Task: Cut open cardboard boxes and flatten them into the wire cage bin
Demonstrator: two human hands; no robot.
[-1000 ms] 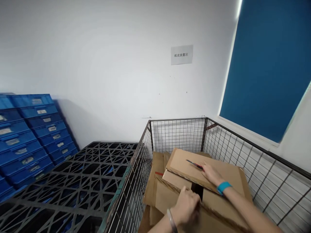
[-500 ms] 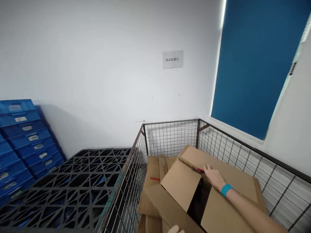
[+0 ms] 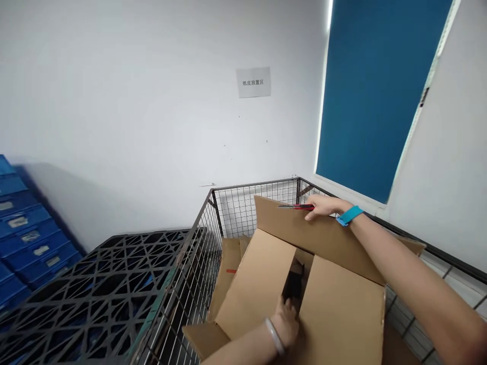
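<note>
Reaching into the cardboard box (image 3: 338,314), the left hand (image 3: 286,320) curls its fingers on an inner flap edge. Right hand (image 3: 323,205), arm outstretched, grips a red utility knife (image 3: 297,206) against the raised flap, inside the wire cage (image 3: 198,243).

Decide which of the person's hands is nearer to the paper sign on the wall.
The right hand: it is raised at the top edge of the cardboard box, below and right of the paper sign. The left hand is much lower, reaching into the box's opening.
</note>
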